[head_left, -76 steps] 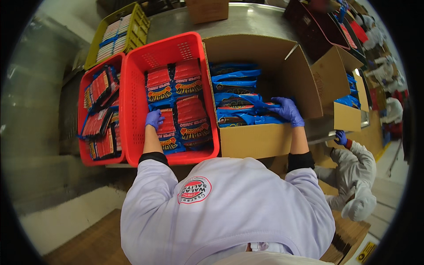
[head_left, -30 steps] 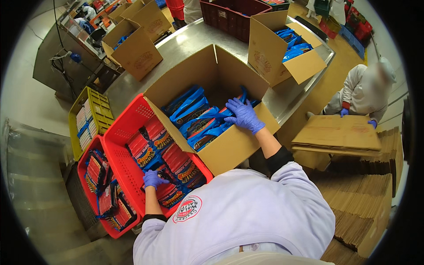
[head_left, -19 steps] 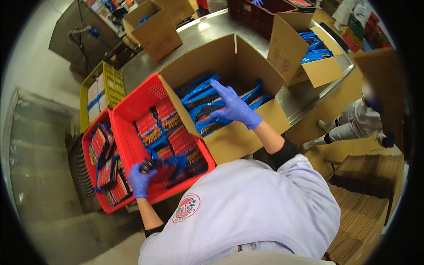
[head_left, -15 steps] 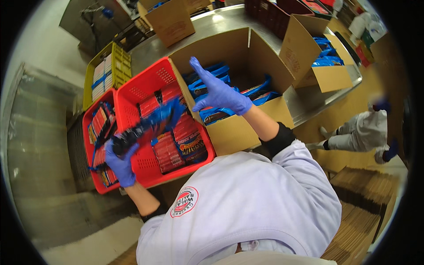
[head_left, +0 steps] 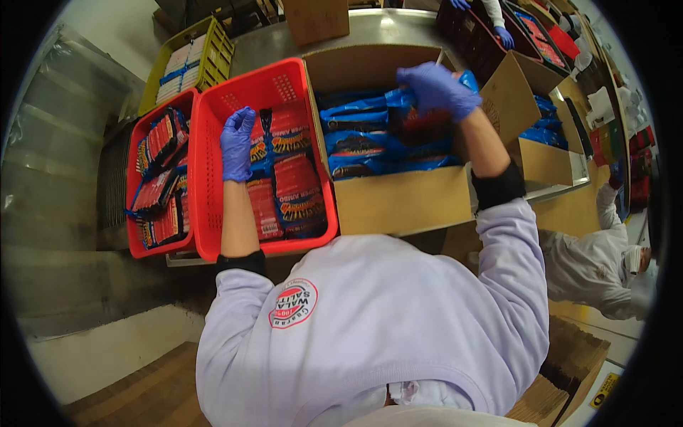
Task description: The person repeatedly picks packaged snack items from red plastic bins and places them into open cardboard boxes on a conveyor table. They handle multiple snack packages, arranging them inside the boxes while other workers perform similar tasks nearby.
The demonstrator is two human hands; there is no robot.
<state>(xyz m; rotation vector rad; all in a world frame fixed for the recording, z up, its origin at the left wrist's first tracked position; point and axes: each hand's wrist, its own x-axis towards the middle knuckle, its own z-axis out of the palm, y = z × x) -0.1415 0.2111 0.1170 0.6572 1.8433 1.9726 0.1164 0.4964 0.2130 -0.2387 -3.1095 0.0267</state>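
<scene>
My right hand (head_left: pixel 441 91), in a blue glove, is inside the open carton (head_left: pixel 405 206) near its far right corner. Its fingers are closed on a pack of red sausages (head_left: pixel 425 122) in blue-edged film, partly hidden beneath the hand. Several blue-edged packs (head_left: pixel 356 142) lie in rows in that carton. Over the left side of the large red crate (head_left: pixel 206 213), my gloved left hand (head_left: pixel 238 144) is raised with curled fingers and nothing visible in them. More sausage packs (head_left: pixel 295 178) fill that crate's right side.
A smaller red crate (head_left: pixel 135 242) with jumbled packs adjoins on the left, a yellow crate (head_left: pixel 228 53) behind it. Another carton (head_left: pixel 505 85) stands at right. A co-worker's gloved hand (head_left: pixel 504 37) is by a dark red crate (head_left: pixel 455 32). Another person (head_left: pixel 594 267) is at far right.
The pack my left hand held over the crates is no longer in it, and that hand has moved right. My right hand went from open above the carton to gripping a pack farther right.
</scene>
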